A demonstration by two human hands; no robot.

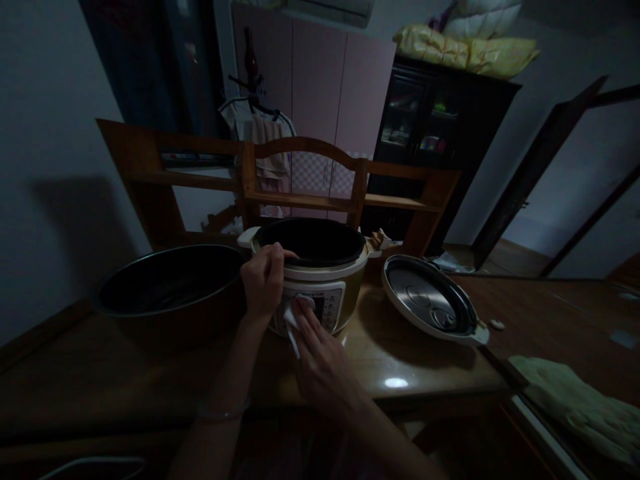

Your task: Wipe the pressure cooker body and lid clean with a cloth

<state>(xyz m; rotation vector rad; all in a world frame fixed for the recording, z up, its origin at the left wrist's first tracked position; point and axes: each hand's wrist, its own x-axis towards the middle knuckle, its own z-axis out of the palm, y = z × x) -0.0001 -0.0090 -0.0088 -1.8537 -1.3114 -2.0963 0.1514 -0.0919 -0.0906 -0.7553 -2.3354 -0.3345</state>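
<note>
A gold and white electric pressure cooker (350,293) stands open on the wooden table (400,360), its dark inner pot (315,240) showing. My left hand (263,277) grips the cooker's rim at the near left, fingers curled over the edge. My right hand (320,357) presses a small white cloth (293,320) flat against the front control panel (327,303), fingers stretched out over it. The cooker's lid (433,300) lies upside down to the right, steel inside facing up.
A large dark bowl (170,283) sits just left of the cooker. A wooden rack (280,180) stands behind. A green cloth (580,407) lies at the lower right near the table's edge. A dark cabinet (440,133) and a doorway are beyond.
</note>
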